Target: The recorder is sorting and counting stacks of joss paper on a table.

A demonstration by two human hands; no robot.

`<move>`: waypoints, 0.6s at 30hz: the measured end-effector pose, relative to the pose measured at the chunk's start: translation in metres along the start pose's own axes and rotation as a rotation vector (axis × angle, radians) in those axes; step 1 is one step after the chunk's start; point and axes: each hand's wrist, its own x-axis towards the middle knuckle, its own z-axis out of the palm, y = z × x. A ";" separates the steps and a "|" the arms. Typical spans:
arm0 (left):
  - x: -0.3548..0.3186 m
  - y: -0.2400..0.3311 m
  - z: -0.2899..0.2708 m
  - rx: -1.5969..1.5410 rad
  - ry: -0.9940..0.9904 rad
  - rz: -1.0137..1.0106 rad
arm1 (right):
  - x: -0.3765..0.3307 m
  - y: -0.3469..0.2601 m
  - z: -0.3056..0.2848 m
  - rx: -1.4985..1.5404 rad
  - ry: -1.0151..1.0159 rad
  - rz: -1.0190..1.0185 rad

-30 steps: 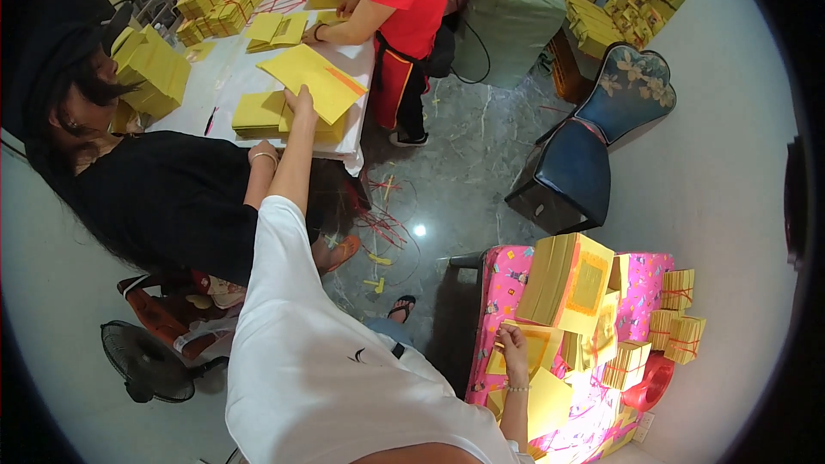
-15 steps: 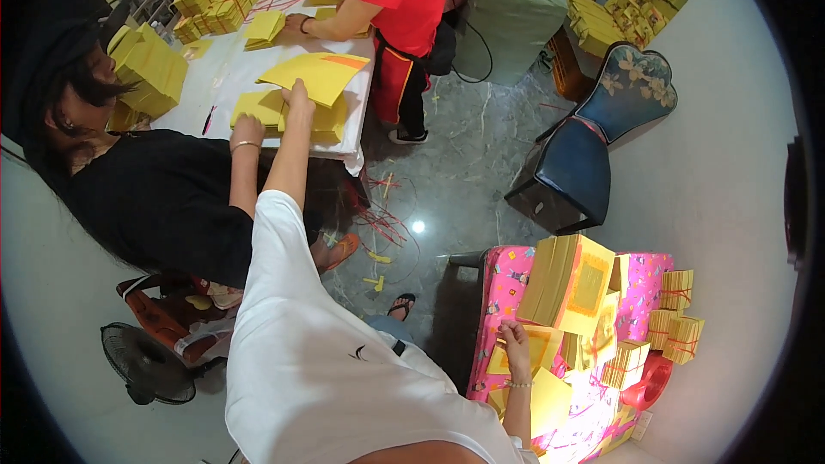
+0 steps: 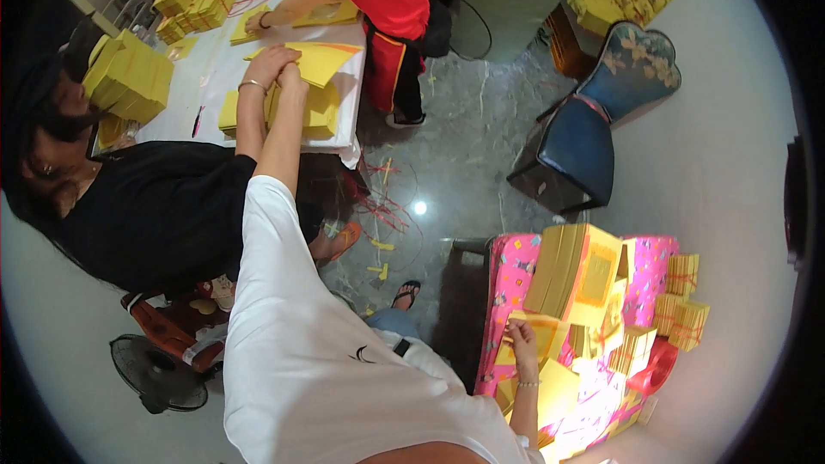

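Some yellow paper (image 3: 331,62) slants above a yellow stack (image 3: 320,117) on the white surface (image 3: 206,86); my left hand (image 3: 290,77) is closed on its near edge, with a co-worker's hand (image 3: 271,62) right against mine. My right hand (image 3: 522,342) has its fingers bent nearly together over an orange-edged sheet (image 3: 550,335) on the pink surface (image 3: 516,265); I cannot tell whether it grips. Just beyond stands a thick yellow block (image 3: 557,273).
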 end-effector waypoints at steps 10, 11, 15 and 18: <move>-0.045 -0.101 -0.016 -0.078 -0.517 -0.491 | -0.060 -0.007 -0.003 -0.232 0.366 -0.423; -0.053 -0.125 -0.001 -0.103 -0.568 -0.561 | -0.069 -0.013 -0.002 -0.243 0.491 -0.384; -0.036 -0.160 0.014 -0.189 -0.664 -0.702 | -0.133 -0.001 -0.002 -0.495 0.894 -0.411; -0.011 -0.127 0.003 -0.263 -0.658 -0.663 | -0.170 0.026 -0.019 -0.735 1.093 -0.350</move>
